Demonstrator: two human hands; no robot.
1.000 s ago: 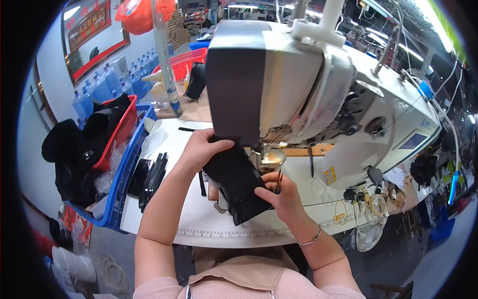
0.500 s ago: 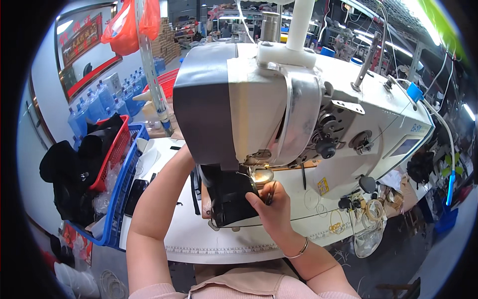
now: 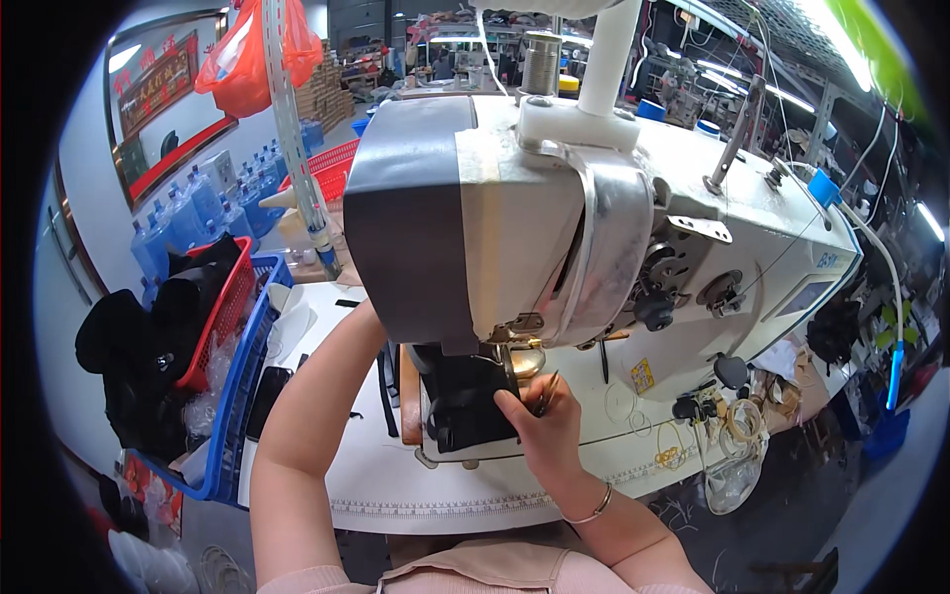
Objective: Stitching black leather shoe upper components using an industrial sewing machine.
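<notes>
- Right hand [image 3: 547,428] is seen at 6 o'clock of the sewing machine head [image 3: 515,213], fingers pinched around a slim metal tool [image 3: 547,392], thumb pressed on the black fabric piece [image 3: 467,401].
- Black fabric piece is laid on the machine bed, directly under the head, at the needle.
- Left hand is hidden behind the head; only the forearm [image 3: 312,416] is shown, so its grip cannot be told.
- Blue basket [image 3: 240,381], at 9 o'clock of the fabric, is loaded with clear plastic bags.
- Red basket [image 3: 220,312] is nested in it, filled with dark garments [image 3: 188,307].
</notes>
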